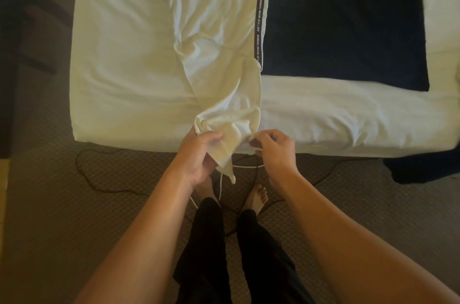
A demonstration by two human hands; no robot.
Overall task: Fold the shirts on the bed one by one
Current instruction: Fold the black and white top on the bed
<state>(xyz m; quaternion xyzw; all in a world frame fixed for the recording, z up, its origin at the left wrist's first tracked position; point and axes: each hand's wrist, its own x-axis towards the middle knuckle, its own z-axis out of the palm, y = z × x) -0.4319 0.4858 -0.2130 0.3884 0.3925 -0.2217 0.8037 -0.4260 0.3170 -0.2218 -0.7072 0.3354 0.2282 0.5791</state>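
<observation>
A cream-white shirt (219,37) with a black lettered stripe along its right edge lies lengthwise on the white bed (124,60), its near end bunched over the bed's front edge. My left hand (199,154) grips the bunched near left part of the shirt, a corner hanging below it. My right hand (273,148) pinches the shirt's near right edge at the bed's front. A dark navy garment (346,20) lies flat on the bed to the right of the cream shirt.
Black and white cables (99,179) trail over the brown carpet by my bare feet (256,198). Another dark cloth (423,169) hangs off the bed's right front. Dark furniture (22,17) stands at the left.
</observation>
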